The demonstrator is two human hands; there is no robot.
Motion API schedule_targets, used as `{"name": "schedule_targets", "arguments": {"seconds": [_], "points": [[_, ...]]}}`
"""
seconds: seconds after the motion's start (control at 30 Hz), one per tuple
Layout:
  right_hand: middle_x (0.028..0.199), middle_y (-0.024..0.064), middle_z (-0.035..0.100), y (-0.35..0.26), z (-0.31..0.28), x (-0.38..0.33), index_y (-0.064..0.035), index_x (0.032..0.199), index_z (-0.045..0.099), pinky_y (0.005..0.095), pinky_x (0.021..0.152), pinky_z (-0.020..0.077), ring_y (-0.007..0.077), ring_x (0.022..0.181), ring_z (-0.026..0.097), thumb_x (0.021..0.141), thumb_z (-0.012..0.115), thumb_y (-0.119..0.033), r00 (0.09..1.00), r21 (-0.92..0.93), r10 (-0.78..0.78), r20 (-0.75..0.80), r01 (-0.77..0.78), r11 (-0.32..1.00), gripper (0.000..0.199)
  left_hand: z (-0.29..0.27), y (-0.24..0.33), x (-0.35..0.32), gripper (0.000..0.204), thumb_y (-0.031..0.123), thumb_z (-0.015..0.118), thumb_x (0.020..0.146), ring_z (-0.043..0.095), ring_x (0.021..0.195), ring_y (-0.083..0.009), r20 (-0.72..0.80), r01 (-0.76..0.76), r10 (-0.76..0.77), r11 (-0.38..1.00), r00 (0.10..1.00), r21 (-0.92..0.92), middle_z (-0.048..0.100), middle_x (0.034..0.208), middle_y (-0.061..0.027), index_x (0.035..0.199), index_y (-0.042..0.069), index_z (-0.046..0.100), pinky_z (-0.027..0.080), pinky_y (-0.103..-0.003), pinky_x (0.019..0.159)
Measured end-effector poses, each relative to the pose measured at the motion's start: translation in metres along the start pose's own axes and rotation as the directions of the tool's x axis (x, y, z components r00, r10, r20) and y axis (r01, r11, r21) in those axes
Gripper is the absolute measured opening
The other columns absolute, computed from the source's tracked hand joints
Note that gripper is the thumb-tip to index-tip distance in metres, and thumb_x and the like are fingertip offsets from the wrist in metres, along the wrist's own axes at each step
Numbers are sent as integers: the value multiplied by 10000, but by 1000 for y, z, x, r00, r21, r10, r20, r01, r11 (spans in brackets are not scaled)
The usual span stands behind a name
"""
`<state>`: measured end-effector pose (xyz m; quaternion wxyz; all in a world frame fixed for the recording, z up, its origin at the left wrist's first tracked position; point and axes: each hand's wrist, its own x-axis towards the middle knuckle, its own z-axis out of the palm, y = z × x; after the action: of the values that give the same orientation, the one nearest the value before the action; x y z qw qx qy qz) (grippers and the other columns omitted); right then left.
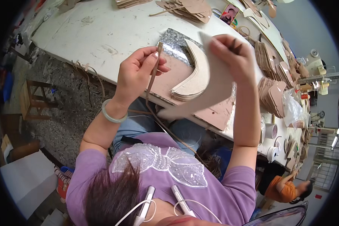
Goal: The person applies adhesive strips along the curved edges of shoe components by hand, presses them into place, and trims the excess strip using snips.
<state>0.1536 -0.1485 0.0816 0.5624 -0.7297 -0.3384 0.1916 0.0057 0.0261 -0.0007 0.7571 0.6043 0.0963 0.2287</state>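
My left hand (133, 73) pinches a narrow brown strip (153, 77) between thumb and fingers near its upper end. The strip's long tail hangs down past the table edge toward my lap. Raised on the right, my right hand (235, 56) grips a curved, pale beige cut piece (218, 83), smeared by motion. Between the hands lies a stack of cream curved pieces (195, 77), partly covered by the held one. Under the stack are a pinkish-brown board (171, 73) and a speckled stone slab (173, 42).
Stacks of brown cut pieces (271, 94) line the table's right side, near a clear plastic bag (291, 107) and white spools (271, 130). More brown pieces (192, 10) lie at the back. A wooden stool (35, 100) stands left; a person in orange (284, 188) sits at far right.
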Motion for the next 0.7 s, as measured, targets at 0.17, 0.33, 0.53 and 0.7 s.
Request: {"name": "schedule_targets", "arguments": {"seconds": [0.17, 0.33, 0.53, 0.7], "points": [[715, 8, 595, 10, 51, -27, -26, 844, 604, 200, 523, 432, 48, 601, 538, 838, 639, -221, 988, 319, 153, 8, -147, 936, 197, 23, -1, -6, 239, 101, 474, 921, 652, 749, -157, 27, -82, 80, 994, 996, 76, 636, 851, -104, 1074, -68, 548, 525, -243, 660], [718, 9, 594, 14, 63, -33, -33, 835, 593, 199, 535, 425, 51, 613, 531, 852, 599, -197, 958, 448, 283, -47, -233, 863, 165, 30, -2, -10, 228, 80, 493, 908, 649, 741, -152, 20, -118, 116, 983, 993, 138, 639, 841, -118, 1056, -81, 555, 537, -248, 662], [716, 14, 595, 17, 67, -34, -26, 831, 596, 199, 537, 425, 53, 613, 531, 846, 601, -189, 947, 455, 316, -56, -257, 852, 164, 31, -5, -12, 223, 80, 495, 907, 644, 737, -135, -9, -128, 131, 979, 991, 156, 647, 836, -107, 1051, -78, 560, 532, -239, 665], [716, 20, 599, 18, 68, -35, -24, 826, 600, 203, 535, 430, 57, 607, 537, 843, 602, -185, 944, 461, 324, -69, -258, 849, 162, 32, -5, -12, 219, 79, 497, 905, 641, 740, -128, -10, -129, 132, 977, 991, 169, 651, 837, -99, 1044, -76, 564, 528, -234, 667]]}}
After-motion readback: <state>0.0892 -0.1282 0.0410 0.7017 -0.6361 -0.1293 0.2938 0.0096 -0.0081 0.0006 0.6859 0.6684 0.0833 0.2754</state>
